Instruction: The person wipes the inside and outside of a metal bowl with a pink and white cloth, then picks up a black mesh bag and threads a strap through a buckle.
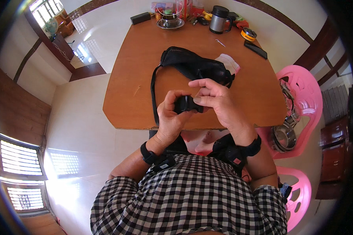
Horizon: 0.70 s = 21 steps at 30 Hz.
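Observation:
Just above the table's near edge, my left hand [171,113] is closed around a small glossy black object [184,104], whose exact kind I cannot make out. My right hand [217,102] meets its right end, thumb against it and the upper fingers stretched out to the left. Part of the object is hidden by the fingers. Beyond both hands a black fabric bag [184,59] lies on the brown wooden table [131,86]. Its strap [153,90] runs down the left side to the table's near edge. A pink and white cloth or packet [228,62] sticks out behind the bag.
At the far edge stand a steel bowl [170,23], a silver and black mug [219,19] and a black box [140,18]. A yellow round tin [248,34] and a dark flat case [255,50] lie far right. Pink chair [312,92] holds metal pots [284,136].

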Available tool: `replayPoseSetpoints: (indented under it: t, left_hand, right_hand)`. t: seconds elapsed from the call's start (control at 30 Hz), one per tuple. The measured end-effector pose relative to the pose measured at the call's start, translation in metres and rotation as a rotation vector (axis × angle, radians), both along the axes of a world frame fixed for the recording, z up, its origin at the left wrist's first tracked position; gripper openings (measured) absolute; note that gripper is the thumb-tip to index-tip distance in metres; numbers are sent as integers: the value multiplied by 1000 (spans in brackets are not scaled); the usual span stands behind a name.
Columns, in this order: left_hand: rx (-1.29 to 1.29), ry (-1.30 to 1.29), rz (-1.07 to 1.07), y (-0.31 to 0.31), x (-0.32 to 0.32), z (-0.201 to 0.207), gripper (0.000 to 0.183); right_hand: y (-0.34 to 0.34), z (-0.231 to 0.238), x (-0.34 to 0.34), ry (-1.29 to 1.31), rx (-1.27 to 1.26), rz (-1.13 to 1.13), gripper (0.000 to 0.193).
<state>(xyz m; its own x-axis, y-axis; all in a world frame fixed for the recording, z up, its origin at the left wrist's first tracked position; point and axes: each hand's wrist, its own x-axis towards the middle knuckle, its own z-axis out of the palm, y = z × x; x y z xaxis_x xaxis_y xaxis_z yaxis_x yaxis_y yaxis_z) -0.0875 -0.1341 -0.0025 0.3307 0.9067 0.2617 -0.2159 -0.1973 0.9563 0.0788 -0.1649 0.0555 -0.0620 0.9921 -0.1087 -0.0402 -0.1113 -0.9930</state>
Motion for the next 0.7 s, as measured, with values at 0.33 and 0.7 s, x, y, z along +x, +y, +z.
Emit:
replayPoseSetpoints:
  t: [0.33, 0.7]
  left_hand:
    - [-645, -395, -527, 5, -19, 17, 25]
    - [-627, -341, -487, 6, -10, 22, 15]
  right_hand:
    - [-5, 7, 19, 173, 177, -118, 24]
    - [-12, 11, 21, -607, 682, -97, 34]
